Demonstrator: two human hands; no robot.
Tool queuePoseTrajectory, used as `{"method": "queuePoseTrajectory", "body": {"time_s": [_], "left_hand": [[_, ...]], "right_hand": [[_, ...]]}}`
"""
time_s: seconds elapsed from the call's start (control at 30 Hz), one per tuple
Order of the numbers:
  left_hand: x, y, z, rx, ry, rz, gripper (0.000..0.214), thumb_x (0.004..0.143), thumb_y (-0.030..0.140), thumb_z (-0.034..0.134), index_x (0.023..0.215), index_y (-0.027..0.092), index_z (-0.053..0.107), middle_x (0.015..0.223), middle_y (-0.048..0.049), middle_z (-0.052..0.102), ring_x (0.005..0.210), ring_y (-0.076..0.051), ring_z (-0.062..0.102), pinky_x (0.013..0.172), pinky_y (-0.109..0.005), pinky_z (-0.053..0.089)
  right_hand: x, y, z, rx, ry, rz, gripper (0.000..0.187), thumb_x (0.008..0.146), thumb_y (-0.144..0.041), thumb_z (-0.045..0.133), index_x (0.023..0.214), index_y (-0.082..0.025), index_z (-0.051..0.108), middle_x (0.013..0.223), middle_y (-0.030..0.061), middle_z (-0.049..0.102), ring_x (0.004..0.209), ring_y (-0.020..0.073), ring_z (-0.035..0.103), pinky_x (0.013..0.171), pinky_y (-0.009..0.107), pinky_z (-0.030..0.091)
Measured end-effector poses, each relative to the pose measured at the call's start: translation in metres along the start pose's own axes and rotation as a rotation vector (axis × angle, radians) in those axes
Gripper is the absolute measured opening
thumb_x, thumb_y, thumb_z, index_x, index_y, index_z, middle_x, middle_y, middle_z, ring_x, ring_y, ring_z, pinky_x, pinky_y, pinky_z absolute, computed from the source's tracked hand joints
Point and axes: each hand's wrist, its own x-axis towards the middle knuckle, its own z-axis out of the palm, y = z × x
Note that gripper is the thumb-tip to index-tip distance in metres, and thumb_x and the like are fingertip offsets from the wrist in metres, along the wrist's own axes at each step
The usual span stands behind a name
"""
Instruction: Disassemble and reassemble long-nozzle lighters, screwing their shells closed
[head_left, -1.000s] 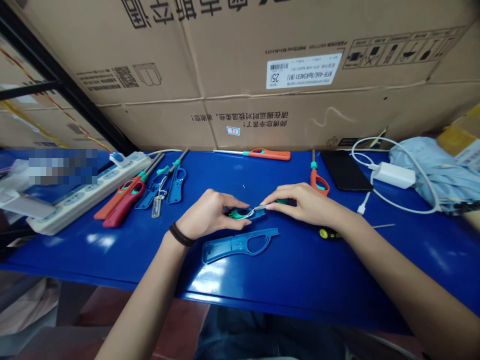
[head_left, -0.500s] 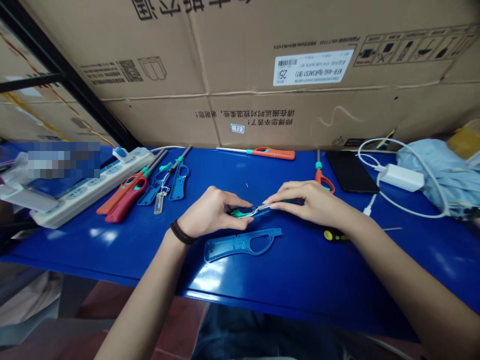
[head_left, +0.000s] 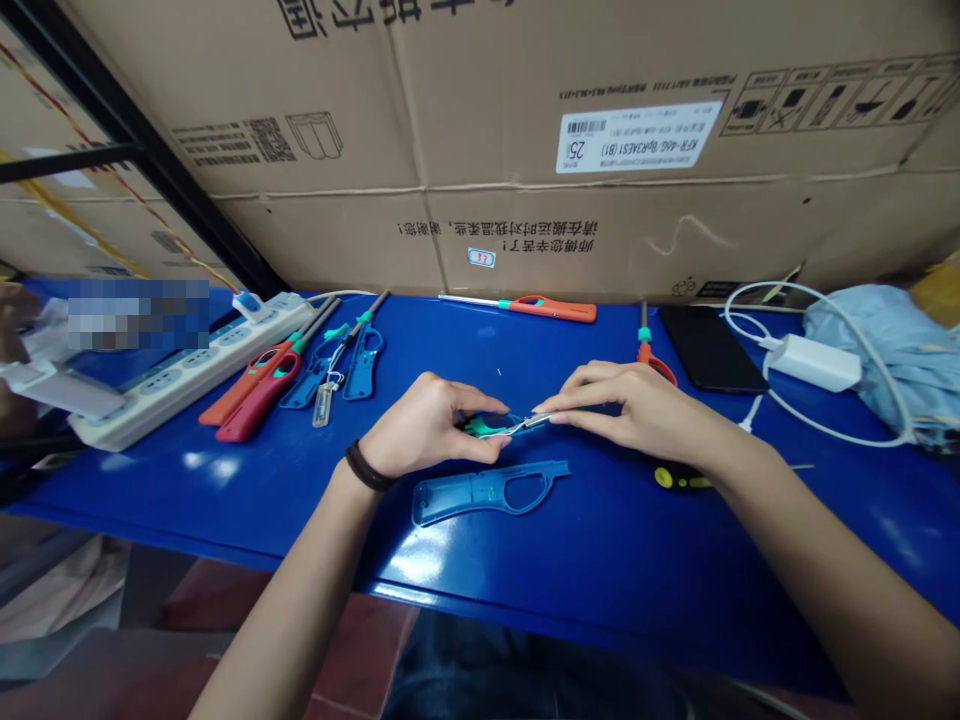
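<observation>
Over the middle of the blue table, my left hand point(head_left: 427, 425) is closed around the handle end of an opened gas lighter point(head_left: 532, 420), whose blue shell, green trigger and white wires show between my hands. The thumb and fingertips of my right hand point(head_left: 637, 405) pinch the lighter's front end by its small metal part; the rest of that end is hidden behind the hand. Just below my hands lies a loose blue half shell point(head_left: 487, 490), hollow side up. A yellow and black screwdriver point(head_left: 679, 478) lies under my right forearm, partly covered.
Left stand a white power strip point(head_left: 169, 375), an orange lighter point(head_left: 244, 385), a red lighter point(head_left: 259, 400) and a disassembled blue lighter point(head_left: 365, 365). Behind are more orange lighters point(head_left: 562, 308) and a large carton point(head_left: 495, 120). A phone point(head_left: 712, 348) and white charger point(head_left: 814, 362) lie right.
The view has shifted slightly, so everything sits a little further right. Both hands keep their hold on the lighter, and slightly more of its metal part shows at my right fingertips.
</observation>
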Motion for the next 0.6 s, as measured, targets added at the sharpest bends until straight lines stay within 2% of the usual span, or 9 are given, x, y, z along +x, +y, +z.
{"method": "queuePoseTrajectory", "body": {"time_s": [0.37,0.53,0.6], "left_hand": [[0.0,0.001,0.003,0.064,0.053,0.081,0.028,0.073,0.031,0.072,0.096,0.016,0.071,0.092,-0.003,0.075,0.073,-0.015,0.069,0.068,-0.019,0.052],[0.0,-0.001,0.015,0.192,0.13,0.209,0.028,0.078,0.031,0.067,0.1,0.014,0.068,0.098,-0.0069,0.073,0.083,-0.017,0.07,0.074,-0.021,0.054],[-0.001,-0.002,0.019,0.297,0.183,0.267,0.028,0.08,0.032,0.065,0.102,0.013,0.067,0.098,-0.0083,0.073,0.083,-0.019,0.071,0.073,-0.023,0.055]], "right_hand": [[-0.001,-0.003,0.0,0.055,-0.019,0.058,0.024,0.088,-0.038,0.055,0.105,-0.033,0.07,0.093,0.0003,0.07,0.081,0.0167,0.064,0.07,0.028,0.046],[-0.002,-0.005,-0.002,0.033,0.03,0.189,0.023,0.084,-0.046,0.057,0.088,-0.03,0.074,0.09,-0.0013,0.072,0.083,0.0182,0.065,0.073,0.028,0.046],[-0.002,-0.005,-0.001,0.048,0.022,0.225,0.02,0.083,-0.044,0.059,0.088,-0.03,0.072,0.089,-0.0024,0.072,0.083,0.0181,0.066,0.073,0.028,0.046]]}}
